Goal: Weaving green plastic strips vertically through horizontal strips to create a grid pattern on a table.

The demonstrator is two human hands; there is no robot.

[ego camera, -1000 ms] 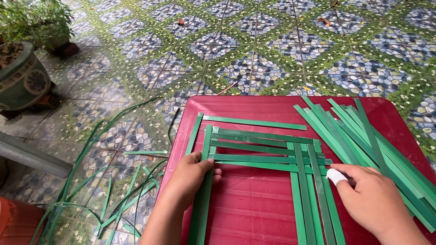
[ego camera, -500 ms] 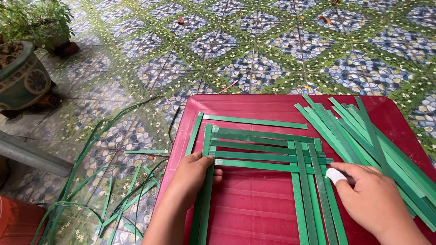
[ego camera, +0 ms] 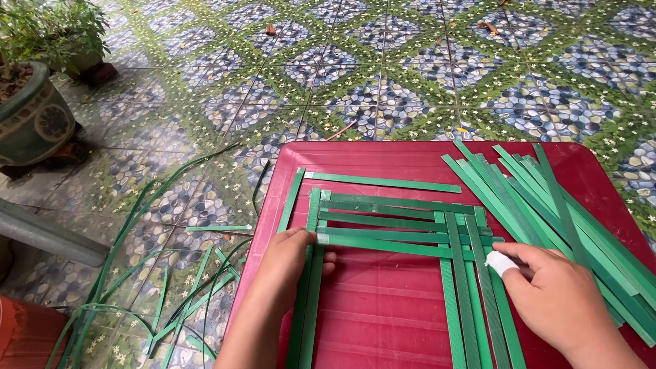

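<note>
The left hand (ego camera: 290,263) lies flat, fingers together, pressing down on the left upright strips (ego camera: 311,287) of a green weave (ego camera: 396,229); it pinches nothing; the right hand (ego camera: 557,297), its index finger wrapped in white tape (ego camera: 501,262), rests with fingers curled on the right upright strips (ego camera: 471,294), holding them down rather than gripping; the weave sits on a red table (ego camera: 383,321); a pile of loose green strips (ego camera: 547,205) lies along the table's right side; more strips (ego camera: 164,287) litter the patterned tiled floor (ego camera: 383,75) to the left; a potted plant (ego camera: 34,102) stands at far left.
</note>
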